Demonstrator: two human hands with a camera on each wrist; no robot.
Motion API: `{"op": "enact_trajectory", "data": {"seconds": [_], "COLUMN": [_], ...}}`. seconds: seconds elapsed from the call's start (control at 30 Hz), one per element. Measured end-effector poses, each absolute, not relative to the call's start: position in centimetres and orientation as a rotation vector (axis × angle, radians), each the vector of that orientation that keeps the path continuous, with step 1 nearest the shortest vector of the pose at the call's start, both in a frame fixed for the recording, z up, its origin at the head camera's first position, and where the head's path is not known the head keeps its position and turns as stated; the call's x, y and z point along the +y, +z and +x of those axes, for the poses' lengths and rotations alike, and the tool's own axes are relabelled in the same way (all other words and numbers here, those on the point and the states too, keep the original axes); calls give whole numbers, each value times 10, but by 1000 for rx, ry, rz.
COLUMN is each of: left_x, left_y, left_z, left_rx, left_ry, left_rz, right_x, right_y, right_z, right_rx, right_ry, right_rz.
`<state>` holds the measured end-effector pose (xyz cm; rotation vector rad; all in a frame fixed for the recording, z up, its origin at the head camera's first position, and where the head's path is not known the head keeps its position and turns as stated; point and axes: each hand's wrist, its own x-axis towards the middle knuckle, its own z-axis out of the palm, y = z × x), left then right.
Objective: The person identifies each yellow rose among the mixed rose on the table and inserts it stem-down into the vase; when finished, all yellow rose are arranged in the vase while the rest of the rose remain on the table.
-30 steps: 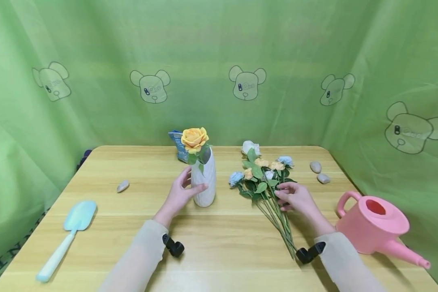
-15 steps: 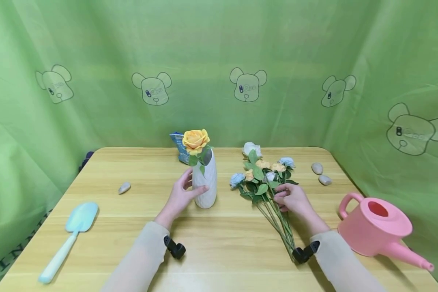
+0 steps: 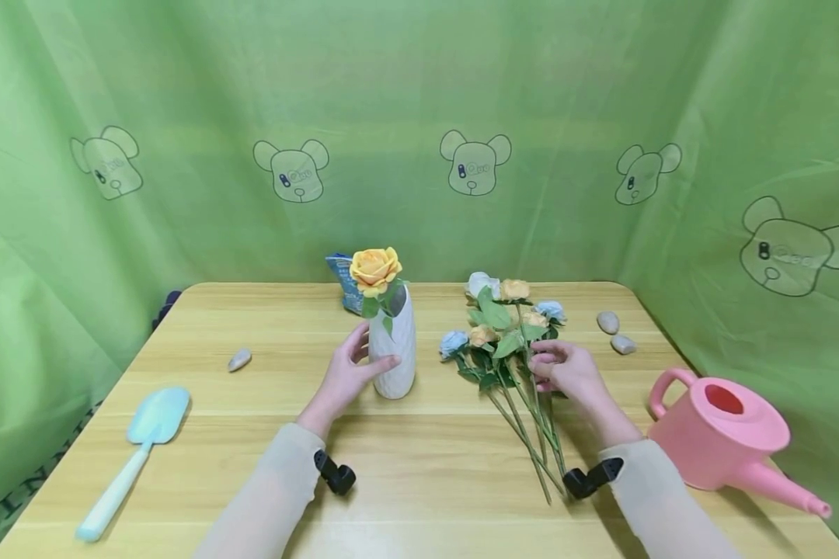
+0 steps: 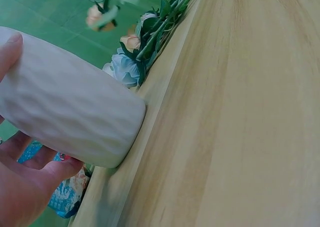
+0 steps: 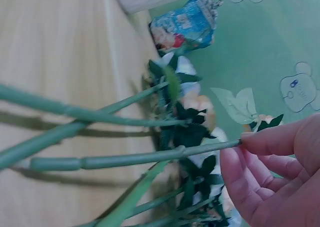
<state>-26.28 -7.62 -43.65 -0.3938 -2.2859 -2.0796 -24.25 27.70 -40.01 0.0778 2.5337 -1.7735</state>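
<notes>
My left hand [image 3: 348,371] grips a white textured vase [image 3: 395,357] standing upright, fingers and thumb around its side. From the vase's mouth rises a single large yellow rose [image 3: 375,270]. In the right wrist view, the thumb and forefinger of my right hand [image 5: 280,169] pinch a thin green stem [image 5: 205,149]. It belongs to a peach rose [image 3: 515,290], which shows raised above the other flowers in the left wrist view. Beneath it lies a loose pile of artificial roses, with blue blooms [image 3: 454,342], a white bloom [image 3: 482,284] and other peach ones, stems toward me.
Behind the vase stands a blue printed packet [image 3: 346,281]. A pink watering can [image 3: 713,435] is at the right, its spout toward the front. A light blue trowel [image 3: 140,450] lies at the left. Grey stones [image 3: 239,359] are on both sides. Green curtain [image 3: 391,101] surrounds the table.
My right hand has taken a peach rose by its stem and raised it a little from the pile, shifting nearby stems. The left hand and vase have stayed put.
</notes>
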Motion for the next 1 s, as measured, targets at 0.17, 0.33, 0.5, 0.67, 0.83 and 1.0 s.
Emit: {"op": "enact_trajectory", "data": {"seconds": [0.17,0.33,0.5,0.67,0.83,1.0], "left_x": [-76,-76,-77,-78,-78,-77], "left_y": [-438,-438,-438,-437,-436,-438], "left_z": [-262,-262,-263,-263,-264,-263], "left_rx": [-2272,-2272,-2284,-2305,-2314,-2294], "left_ry": [-2069,-2065,-2073,-2097,-2103,-2078], "left_rz": [-390,-390,-395,-389,-404,-396], "right_x": [272,264,252,232,208,182], "right_y": [-386,-372,-357,-335,-307,-275], "right_z": [-239,-238,-240,-244,-247,-251], "right_rx": [2546,2560,2593,2574,2513,2505], "right_ry": [-1868,-1947,-2006,-2137,-2270,-2352], "right_rz": [19,-45,-138,-215,-293,-403]}}
